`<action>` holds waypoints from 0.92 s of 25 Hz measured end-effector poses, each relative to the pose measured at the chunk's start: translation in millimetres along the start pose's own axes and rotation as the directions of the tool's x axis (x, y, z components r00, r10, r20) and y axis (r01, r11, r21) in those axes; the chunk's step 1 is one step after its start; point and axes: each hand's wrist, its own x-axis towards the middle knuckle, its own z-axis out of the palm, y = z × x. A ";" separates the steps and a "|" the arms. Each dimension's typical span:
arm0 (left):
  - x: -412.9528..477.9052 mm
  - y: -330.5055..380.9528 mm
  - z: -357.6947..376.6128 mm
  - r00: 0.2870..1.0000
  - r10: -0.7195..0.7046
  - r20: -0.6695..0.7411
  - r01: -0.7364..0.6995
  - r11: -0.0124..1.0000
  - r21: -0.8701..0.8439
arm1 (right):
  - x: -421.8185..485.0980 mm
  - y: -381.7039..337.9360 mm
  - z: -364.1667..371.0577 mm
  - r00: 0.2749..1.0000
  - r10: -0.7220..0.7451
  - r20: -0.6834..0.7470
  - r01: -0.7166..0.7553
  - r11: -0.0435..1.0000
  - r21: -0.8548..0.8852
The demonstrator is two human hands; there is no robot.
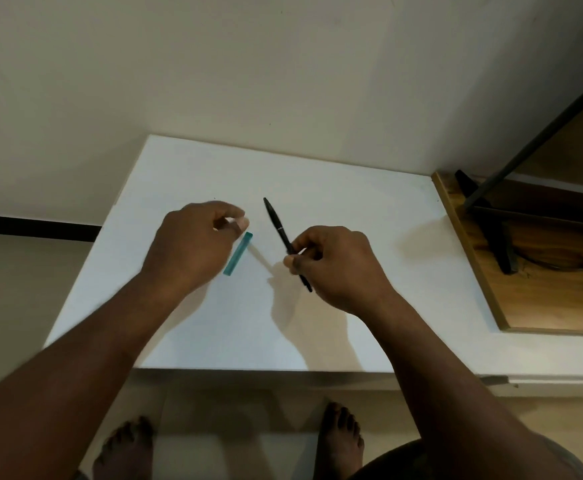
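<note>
On the white table (317, 188) my right hand (335, 265) pinches a black pen (278, 225) near its middle. The pen is tilted, its far end pointing up and away and its near tip sticking out below the fingers. My left hand (193, 240) hovers to the left with fingers curled and thumb against the fingertips, slightly blurred. A short teal bar (238, 253) lies slanted just below those fingertips, partly against the hand's edge. I cannot tell whether the left hand touches or holds it.
A wooden desk (560, 299) with a dark metal stand (490, 223) adjoins the table on the right. A plain wall rises behind the table. My bare feet (342, 441) stand on the floor below the table's near edge.
</note>
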 end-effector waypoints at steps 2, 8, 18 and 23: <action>-0.6 -6.2 3.7 0.997 0.061 0.042 -0.070 0.960 0.272 | 3.5 7.6 -0.2 0.995 0.073 -0.062 -0.073 0.997 -0.005; -0.6 -12.0 16.2 0.986 0.110 0.126 -0.152 0.904 0.400 | 6.9 15.6 7.4 0.982 0.165 -0.095 -0.160 0.986 0.052; -6.9 -1.3 36.8 0.984 0.127 0.129 -0.169 0.895 0.412 | 9.4 22.0 18.4 0.974 0.169 -0.149 -0.178 0.983 -0.052; -7.0 -0.9 34.8 0.982 0.148 0.116 -0.184 0.885 0.427 | 12.1 25.4 21.2 0.969 0.185 -0.164 -0.200 0.977 -0.074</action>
